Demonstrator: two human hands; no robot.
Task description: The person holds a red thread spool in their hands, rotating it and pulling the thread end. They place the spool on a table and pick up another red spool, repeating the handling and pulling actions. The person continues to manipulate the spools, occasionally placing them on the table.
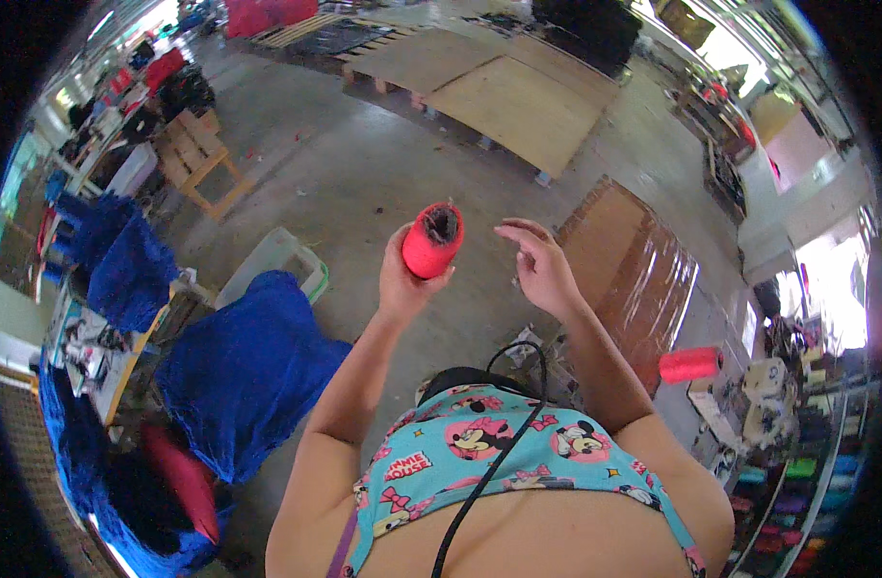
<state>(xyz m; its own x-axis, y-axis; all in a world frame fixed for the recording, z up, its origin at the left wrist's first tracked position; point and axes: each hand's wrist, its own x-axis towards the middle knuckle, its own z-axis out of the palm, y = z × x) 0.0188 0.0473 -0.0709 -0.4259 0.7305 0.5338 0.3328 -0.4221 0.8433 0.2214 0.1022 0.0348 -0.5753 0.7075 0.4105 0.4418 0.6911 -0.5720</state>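
My left hand (408,286) is wrapped round a red thread cone (426,252), held up in front of me over the floor. The cone's dark, hollow end faces up and away, with a few loose strands at its rim. To the right of it, my right hand (542,270) is raised with its fingers apart and curved, holding nothing. A gap separates its fingertips from the cone. Another red thread cone (691,365) lies on its side at the lower right, out of reach of both hands.
Blue cloth (244,371) is heaped at the left beside a clear plastic bin (268,275). A wooden stool (205,169) stands farther off. Wooden boards (518,106) lie on low supports ahead. Flat cardboard (619,260) covers floor at the right. Shelves of coloured thread (788,501) stand lower right.
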